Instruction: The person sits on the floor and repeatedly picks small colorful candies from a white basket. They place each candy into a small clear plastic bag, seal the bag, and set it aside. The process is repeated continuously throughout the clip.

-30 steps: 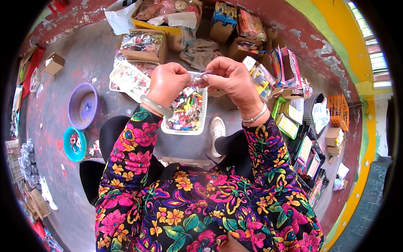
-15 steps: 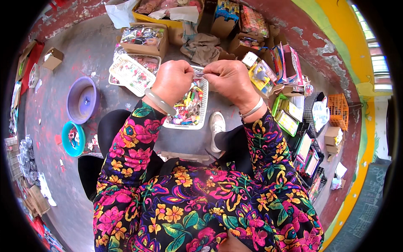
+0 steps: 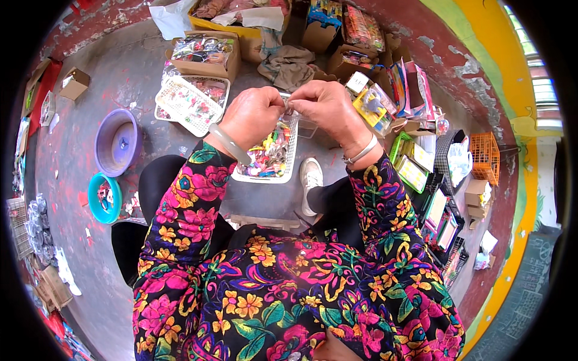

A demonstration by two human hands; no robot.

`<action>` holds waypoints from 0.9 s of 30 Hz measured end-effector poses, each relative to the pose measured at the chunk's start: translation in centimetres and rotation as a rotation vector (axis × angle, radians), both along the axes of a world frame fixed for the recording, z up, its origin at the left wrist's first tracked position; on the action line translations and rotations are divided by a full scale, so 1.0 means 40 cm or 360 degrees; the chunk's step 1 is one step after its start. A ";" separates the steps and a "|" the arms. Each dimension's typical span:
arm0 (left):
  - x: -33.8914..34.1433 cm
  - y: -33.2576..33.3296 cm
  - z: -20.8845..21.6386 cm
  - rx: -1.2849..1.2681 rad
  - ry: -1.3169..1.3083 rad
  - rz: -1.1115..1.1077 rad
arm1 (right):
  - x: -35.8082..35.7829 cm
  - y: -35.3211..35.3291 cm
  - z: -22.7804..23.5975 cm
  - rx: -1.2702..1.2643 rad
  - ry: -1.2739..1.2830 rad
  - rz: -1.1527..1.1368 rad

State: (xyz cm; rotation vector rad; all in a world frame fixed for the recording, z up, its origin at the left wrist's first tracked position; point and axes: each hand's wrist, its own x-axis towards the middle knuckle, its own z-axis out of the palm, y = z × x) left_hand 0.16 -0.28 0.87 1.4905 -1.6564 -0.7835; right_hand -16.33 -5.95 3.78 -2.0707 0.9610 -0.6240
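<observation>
Over a white plastic basket of small colourful items, my two hands meet at the fingertips. My left hand is closed, thumb and fingers pinched together. The thumb and forefinger of my right hand are also pinched, right beside the left fingertips. Between them is something small and perhaps see-through, mostly hidden by the fingers. The colourful pieces fill the basket below my hands; their kind is too small to tell.
Left of my hands, white baskets lie stacked by a cardboard box of packets. Purple and teal basins stand farther left. Brown cloth lies ahead. At right are a green basket, black crates and an orange crate.
My hands have shifted slightly, with the right hand a little farther left and its fingertips closer to the left ones. The small thing between them shows less now.
</observation>
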 end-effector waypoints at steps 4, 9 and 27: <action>0.001 -0.007 -0.023 0.0128 0.0195 -0.0064 | 0.000 -0.009 0.008 0.0364 -0.0095 -0.0154; -0.015 -0.003 -0.020 0.0516 0.0873 -0.0052 | -0.004 -0.011 -0.002 0.0008 -0.0062 -0.0075; -0.004 -0.005 0.005 0.0529 0.1361 0.0279 | 0.014 0.004 0.027 -0.1078 0.0124 0.0305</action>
